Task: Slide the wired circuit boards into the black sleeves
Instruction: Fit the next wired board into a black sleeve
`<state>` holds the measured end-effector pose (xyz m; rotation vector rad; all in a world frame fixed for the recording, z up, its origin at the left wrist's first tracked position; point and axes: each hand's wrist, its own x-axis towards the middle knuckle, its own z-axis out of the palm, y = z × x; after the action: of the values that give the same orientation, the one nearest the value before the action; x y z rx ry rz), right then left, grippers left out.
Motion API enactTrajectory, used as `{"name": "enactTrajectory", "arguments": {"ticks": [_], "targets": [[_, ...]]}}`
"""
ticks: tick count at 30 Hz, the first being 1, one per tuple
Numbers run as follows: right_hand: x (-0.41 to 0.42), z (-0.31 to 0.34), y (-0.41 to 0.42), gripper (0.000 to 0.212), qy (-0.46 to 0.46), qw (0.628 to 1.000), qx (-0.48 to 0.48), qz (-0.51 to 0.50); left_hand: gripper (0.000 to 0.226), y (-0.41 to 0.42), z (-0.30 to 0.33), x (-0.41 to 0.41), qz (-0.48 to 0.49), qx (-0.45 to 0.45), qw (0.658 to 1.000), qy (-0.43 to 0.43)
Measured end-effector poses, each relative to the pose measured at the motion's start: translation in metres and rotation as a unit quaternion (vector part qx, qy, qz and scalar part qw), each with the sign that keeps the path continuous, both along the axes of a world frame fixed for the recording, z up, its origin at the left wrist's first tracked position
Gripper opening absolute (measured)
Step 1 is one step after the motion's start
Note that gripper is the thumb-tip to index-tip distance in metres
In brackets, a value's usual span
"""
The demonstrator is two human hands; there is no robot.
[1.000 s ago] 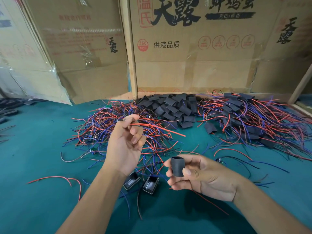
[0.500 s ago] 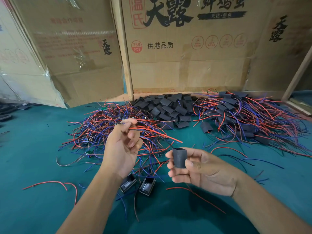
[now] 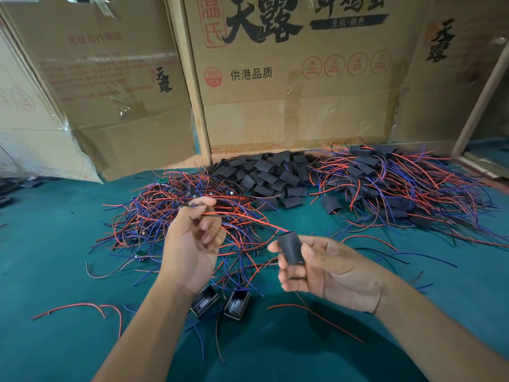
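Above a green desk [image 3: 55,244] heaped with wired boards, the right hand [image 3: 327,267] pinches a soft, light black sleeve [image 3: 289,248] at mid-body; the left hand [image 3: 192,244] grips limp red wires [image 3: 248,219], likely best held near their stiffer board end, entering its mouth.

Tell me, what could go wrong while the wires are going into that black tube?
The red wire that the left hand pinches is thin and bendy, so it may buckle at the mouth of the black sleeve in the right hand. The wire also trails over the tangled wire pile, so it could snag and drag others along.
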<state>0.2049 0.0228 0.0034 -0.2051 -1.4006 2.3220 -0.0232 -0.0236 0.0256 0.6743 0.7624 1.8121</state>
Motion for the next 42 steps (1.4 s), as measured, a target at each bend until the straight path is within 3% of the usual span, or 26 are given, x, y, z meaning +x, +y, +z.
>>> {"name": "enactTrajectory", "arguments": {"ticks": [13,20,25,30,37,42], "targets": [[-0.001,-0.001,-0.001,0.052,0.005,1.000,-0.005,0.007,0.028,0.002,-0.002,-0.001,-0.001,0.006,1.000,0.004],[0.000,0.000,0.000,0.054,-0.006,1.000,0.006,0.003,0.039,0.001,-0.001,-0.001,-0.002,0.014,0.999,0.049],[0.000,0.001,-0.001,0.057,-0.034,0.999,0.016,-0.019,0.033,0.001,-0.003,0.002,-0.010,0.015,0.996,0.091],[-0.001,0.003,-0.003,0.056,-0.056,0.998,0.006,-0.024,0.010,-0.004,-0.005,0.013,-0.065,0.035,0.981,0.180],[-0.001,0.008,-0.005,0.040,-0.090,0.993,0.050,-0.060,0.020,-0.012,-0.009,0.036,-0.112,0.052,0.928,0.353],[-0.002,0.013,-0.009,0.021,-0.108,0.979,0.111,-0.133,0.033,-0.014,-0.014,0.048,-0.144,0.068,0.901,0.403]]}}
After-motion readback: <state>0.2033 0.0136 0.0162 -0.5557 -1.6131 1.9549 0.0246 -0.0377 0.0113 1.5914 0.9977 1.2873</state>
